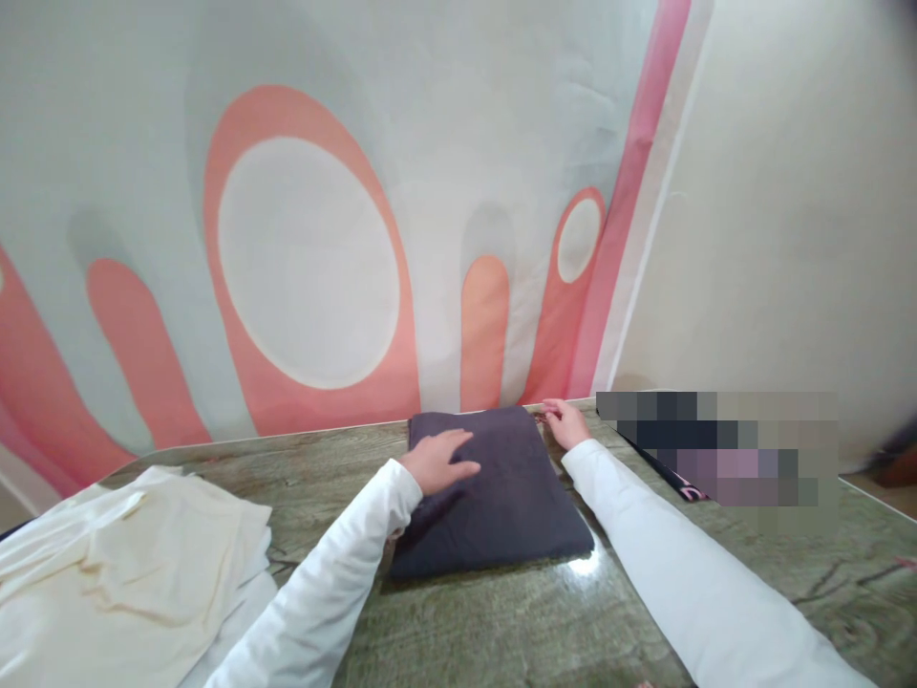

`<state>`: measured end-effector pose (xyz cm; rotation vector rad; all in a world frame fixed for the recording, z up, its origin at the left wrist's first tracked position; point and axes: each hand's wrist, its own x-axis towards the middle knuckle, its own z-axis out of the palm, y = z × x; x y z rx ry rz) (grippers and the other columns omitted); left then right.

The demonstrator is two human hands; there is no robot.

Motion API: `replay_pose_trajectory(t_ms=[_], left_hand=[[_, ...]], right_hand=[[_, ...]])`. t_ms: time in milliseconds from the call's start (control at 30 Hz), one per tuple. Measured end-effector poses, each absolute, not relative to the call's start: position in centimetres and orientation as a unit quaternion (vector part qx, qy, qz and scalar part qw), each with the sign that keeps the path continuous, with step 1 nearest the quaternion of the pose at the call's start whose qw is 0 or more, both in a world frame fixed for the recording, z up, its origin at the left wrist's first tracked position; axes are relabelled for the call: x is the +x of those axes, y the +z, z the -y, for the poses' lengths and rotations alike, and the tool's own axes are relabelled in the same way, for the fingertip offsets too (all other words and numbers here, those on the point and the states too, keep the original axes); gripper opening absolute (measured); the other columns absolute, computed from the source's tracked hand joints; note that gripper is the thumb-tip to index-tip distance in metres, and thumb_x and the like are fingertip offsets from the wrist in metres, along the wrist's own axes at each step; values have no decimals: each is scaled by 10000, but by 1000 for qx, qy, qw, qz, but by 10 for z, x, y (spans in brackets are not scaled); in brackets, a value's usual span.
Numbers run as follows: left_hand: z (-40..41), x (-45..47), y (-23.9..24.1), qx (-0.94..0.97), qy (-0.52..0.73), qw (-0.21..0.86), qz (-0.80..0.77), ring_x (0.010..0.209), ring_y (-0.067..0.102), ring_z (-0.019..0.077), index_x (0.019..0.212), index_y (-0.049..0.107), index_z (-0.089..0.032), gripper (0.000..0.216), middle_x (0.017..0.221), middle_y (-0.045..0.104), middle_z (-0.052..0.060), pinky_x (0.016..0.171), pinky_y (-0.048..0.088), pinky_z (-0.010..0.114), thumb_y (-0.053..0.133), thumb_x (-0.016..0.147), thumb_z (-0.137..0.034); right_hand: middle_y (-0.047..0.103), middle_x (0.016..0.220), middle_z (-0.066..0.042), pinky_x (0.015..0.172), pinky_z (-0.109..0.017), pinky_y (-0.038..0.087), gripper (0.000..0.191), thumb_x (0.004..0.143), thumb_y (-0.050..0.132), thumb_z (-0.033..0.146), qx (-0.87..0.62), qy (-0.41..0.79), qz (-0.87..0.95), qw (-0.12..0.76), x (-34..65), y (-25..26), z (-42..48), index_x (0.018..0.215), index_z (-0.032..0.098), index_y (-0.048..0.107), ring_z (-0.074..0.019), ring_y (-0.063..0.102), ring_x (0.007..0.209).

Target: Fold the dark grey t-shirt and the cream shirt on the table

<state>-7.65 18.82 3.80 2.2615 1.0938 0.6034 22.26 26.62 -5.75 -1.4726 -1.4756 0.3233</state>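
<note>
A dark purple-grey cloth (pixel 508 506), folded into a flat rectangle, lies in the middle of the wooden-patterned table (pixel 430 631). My left hand (pixel 437 462) is over the cloth's left part with its fingers stretched out, holding nothing; whether it presses on the fabric I cannot tell. Just beyond the cloth's far right corner is my right hand (pixel 565 422), fingers extended and apart, close to the table. Nothing shows in it. Both arms wear white sleeves.
Cream-coloured garments (pixel 129 573) lie in a loose pile at the left. A dark item with pink marks (pixel 692 491) is at the right, mostly covered by a pixelated patch. Behind the table hangs a printed backdrop (pixel 308 258), beside a plain wall (pixel 774 210).
</note>
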Motion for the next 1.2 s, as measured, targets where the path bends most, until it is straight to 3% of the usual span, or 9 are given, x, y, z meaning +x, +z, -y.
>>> replay_pose_trajectory(t_ms=[100, 267, 567, 767, 900, 1200], left_hand=[[-141, -43, 35, 863, 130, 290, -392, 1251, 193, 415, 1296, 386, -241, 725, 1387, 277, 129, 959, 72, 616, 559, 673, -568], [-101, -19, 20, 909, 101, 171, -367, 1258, 68, 457, 1333, 312, -266, 867, 1424, 183, 115, 920, -43, 662, 496, 609, -706], [-94, -24, 27, 929, 28, 50, -365, 1261, 123, 423, 1338, 282, -294, 814, 1426, 191, 97, 933, 48, 663, 342, 666, -751], [-73, -27, 15, 930, 29, 18, -366, 1277, 145, 357, 1338, 274, -297, 768, 1428, 203, 51, 996, 97, 579, 264, 711, -739], [-57, -32, 8, 931, 51, 11, -362, 1287, 156, 304, 1338, 284, -268, 745, 1427, 209, 47, 1024, 124, 522, 262, 740, -712], [-68, -90, 19, 865, 68, 27, -496, 1288, 183, 285, 1358, 229, -262, 637, 1428, 196, 68, 1002, 197, 520, 190, 829, -615]], right_hand=[[665, 935, -68, 857, -327, 431, 318, 741, 445, 116, -589, 144, 629, 486, 222, -54, -263, 1019, 165, 592, -158, 605, 873], [636, 1038, -80, 904, -316, 404, 353, 781, 413, 131, -549, 144, 681, 463, 218, -52, -262, 1096, 156, 570, -156, 576, 971], [630, 1043, -103, 899, -354, 402, 312, 816, 425, 253, -565, 120, 686, 442, 216, -50, -262, 1057, 150, 594, -193, 571, 977], [648, 969, -99, 830, -371, 447, 388, 718, 574, 386, -570, 132, 693, 422, 212, -54, -260, 1039, 170, 583, -204, 601, 891], [644, 960, -92, 800, -376, 466, 378, 667, 621, 364, -561, 132, 699, 424, 211, -64, -263, 999, 187, 590, -209, 604, 866], [648, 936, -70, 778, -371, 481, 258, 736, 527, 303, -546, 119, 710, 428, 214, -72, -265, 955, 187, 601, -185, 611, 808]])
